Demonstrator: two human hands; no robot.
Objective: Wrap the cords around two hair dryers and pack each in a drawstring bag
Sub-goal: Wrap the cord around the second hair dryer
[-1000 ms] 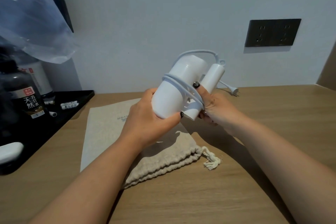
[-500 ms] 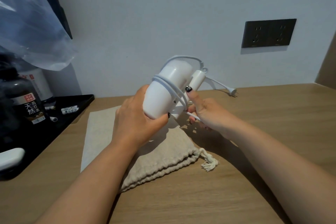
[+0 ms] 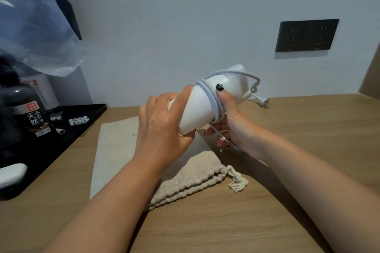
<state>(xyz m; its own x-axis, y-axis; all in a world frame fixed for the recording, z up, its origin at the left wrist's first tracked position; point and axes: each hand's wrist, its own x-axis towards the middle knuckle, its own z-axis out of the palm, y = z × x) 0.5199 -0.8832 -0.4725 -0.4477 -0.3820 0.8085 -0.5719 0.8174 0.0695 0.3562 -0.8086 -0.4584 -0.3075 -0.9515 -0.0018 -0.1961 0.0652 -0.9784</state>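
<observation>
At centre frame, above the wooden table (image 3: 287, 211), the left hand (image 3: 162, 127) cups the nozzle end of the white hair dryer (image 3: 203, 107), fingers curled round its smooth shell. That hard plastic looks light but slippery, so holding it by the barrel seems wise. Right of it, the right hand (image 3: 232, 125) clamps the coils of stiff, springy cord (image 3: 213, 98) with its thumb; the plug (image 3: 264, 101) dangles free. Below lies a soft, limp drawstring bag (image 3: 191, 183).
</observation>
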